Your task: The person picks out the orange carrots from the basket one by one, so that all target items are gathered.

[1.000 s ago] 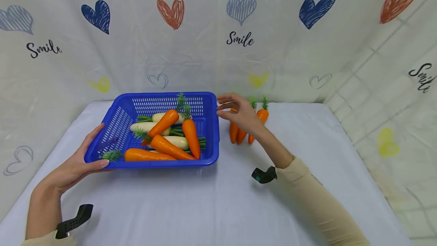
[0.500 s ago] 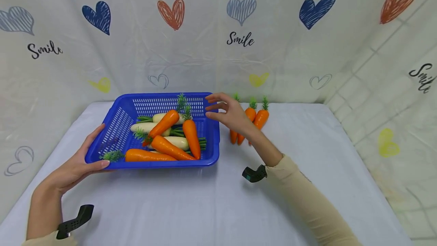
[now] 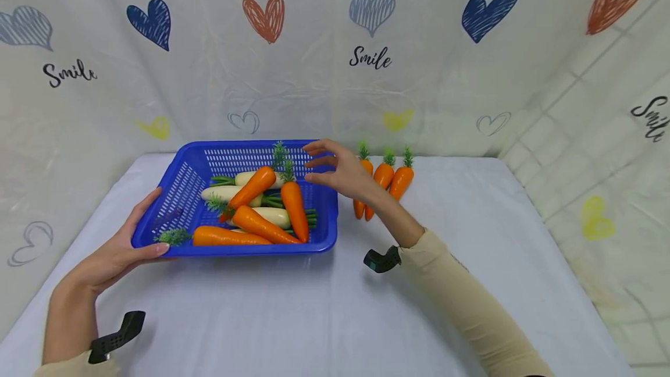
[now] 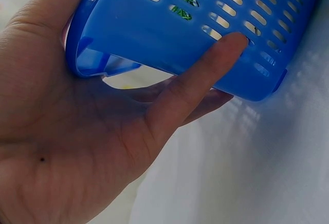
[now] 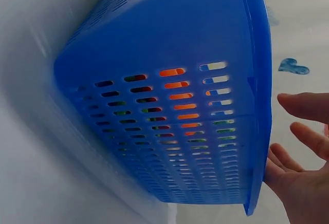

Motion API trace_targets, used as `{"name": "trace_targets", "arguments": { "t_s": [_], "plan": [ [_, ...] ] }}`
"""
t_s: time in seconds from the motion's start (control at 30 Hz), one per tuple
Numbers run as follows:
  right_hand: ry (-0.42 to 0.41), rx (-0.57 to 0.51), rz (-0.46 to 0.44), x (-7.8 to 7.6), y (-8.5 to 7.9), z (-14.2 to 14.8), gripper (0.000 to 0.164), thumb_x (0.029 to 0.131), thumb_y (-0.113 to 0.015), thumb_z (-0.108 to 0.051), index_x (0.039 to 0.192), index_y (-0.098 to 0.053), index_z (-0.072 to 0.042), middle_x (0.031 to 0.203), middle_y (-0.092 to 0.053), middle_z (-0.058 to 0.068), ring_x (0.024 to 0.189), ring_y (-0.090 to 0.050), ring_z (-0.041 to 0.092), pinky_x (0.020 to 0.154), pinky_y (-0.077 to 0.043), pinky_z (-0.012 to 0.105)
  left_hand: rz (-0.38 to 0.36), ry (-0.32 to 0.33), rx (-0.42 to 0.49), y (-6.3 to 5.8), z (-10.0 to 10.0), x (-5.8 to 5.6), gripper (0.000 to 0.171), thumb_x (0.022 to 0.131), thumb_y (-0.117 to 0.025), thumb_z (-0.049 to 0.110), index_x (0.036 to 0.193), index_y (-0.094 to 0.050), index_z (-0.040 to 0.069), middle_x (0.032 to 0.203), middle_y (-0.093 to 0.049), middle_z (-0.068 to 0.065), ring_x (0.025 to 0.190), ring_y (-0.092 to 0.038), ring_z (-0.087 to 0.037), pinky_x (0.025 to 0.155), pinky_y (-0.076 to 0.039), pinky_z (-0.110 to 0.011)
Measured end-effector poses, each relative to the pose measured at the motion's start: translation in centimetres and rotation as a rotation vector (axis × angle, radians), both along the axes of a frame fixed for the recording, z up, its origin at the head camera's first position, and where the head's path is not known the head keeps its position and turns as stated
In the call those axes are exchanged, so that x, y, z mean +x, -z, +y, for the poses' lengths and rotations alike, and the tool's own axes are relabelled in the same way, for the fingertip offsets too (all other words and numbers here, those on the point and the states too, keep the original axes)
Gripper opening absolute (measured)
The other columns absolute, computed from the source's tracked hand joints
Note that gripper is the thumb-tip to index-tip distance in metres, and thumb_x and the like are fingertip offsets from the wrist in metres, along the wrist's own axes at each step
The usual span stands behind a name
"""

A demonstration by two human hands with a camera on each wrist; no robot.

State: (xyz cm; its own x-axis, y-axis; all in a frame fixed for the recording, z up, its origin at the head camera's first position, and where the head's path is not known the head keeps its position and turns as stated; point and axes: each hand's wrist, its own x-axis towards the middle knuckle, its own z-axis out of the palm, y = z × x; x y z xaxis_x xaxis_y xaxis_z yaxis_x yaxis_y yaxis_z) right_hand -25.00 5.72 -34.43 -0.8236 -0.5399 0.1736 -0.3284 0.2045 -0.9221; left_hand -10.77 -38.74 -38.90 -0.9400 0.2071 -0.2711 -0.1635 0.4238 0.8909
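Observation:
A blue plastic basket (image 3: pixel 235 251) sits on the left of the table, holding several orange carrots (image 3: pixel 295 208) with green tops and several white radishes (image 3: pixel 218 193). My left hand (image 3: pixel 107 258) holds its front left corner, thumb over the rim; in the left wrist view, that hand's fingers (image 4: pixel 200 75) lie along the slotted outer wall. Over the basket's right rim hovers my right hand (image 3: pixel 345 174), fingers spread and loosely bent, nothing in them. The right wrist view has this hand (image 5: pixel 306 183) beside the rim. Three carrots (image 3: pixel 402 180) lie right of the basket, one partly behind the right hand.
A white cloth (image 3: pixel 262 319) covers the table. Behind it hangs a pale curtain (image 3: pixel 309 74) printed with hearts and the word "Smile". Each wrist carries a small black camera mount, such as the right one (image 3: pixel 382 259).
My right hand has moved left, from beside the basket to over its right rim, uncovering more of the loose carrots. The left hand and basket stay in place.

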Motion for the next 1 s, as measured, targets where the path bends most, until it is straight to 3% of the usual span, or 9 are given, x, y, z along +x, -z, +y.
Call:
{"name": "trace_targets", "arguments": {
  "t_s": [0.33, 0.6, 0.8, 1.0],
  "plan": [
    [-0.058, 0.076, 0.005, -0.6, -0.4, -1.2, 0.059, 0.093, -0.077, -0.008, 0.147, -0.052, -0.006, 0.152, -0.052, 0.017, 0.133, -0.063, 0.032, 0.103, -0.059, 0.046, 0.007, -0.002, 0.005, -0.1, -0.1, 0.0, 0.103, 0.101, -0.064, 0.021, 0.156, 0.013, 0.064, 0.166, 0.004, -0.029, 0.137, -0.032, -0.053, 0.089, -0.061, -0.030],
    [-0.131, 0.212, -0.016, -0.9, -0.3, -1.5, 0.065, 0.091, -0.079, -0.009, 0.150, -0.050, -0.004, 0.156, -0.050, 0.018, 0.139, -0.058, 0.037, 0.109, -0.055, 0.051, -0.008, 0.004, 0.026, 0.5, 0.4, -0.1, 0.103, 0.102, -0.063, 0.021, 0.156, 0.012, 0.063, 0.167, 0.003, -0.028, 0.138, -0.034, -0.051, 0.093, -0.062, -0.040],
    [-0.183, 0.314, -0.031, -1.3, -0.9, -2.3, 0.064, 0.091, -0.079, -0.009, 0.148, -0.052, -0.004, 0.155, -0.050, 0.019, 0.142, -0.055, 0.041, 0.112, -0.052, 0.052, -0.001, 0.005, 0.021, 0.5, 0.1, 0.0, 0.103, 0.101, -0.063, 0.021, 0.156, 0.013, 0.063, 0.166, 0.002, -0.027, 0.134, -0.038, -0.044, 0.090, -0.059, -0.029],
    [-0.197, 0.407, -0.077, -1.1, -1.2, -3.1, 0.061, 0.091, -0.079, -0.010, 0.147, -0.054, -0.009, 0.156, -0.049, 0.016, 0.144, -0.053, 0.039, 0.109, -0.055, 0.047, -0.002, -0.003, 0.015, 0.4, -0.1, 0.1, 0.103, 0.101, -0.063, 0.022, 0.156, 0.013, 0.064, 0.165, 0.003, -0.027, 0.137, -0.034, -0.051, 0.090, -0.061, -0.030]
  ]
}}
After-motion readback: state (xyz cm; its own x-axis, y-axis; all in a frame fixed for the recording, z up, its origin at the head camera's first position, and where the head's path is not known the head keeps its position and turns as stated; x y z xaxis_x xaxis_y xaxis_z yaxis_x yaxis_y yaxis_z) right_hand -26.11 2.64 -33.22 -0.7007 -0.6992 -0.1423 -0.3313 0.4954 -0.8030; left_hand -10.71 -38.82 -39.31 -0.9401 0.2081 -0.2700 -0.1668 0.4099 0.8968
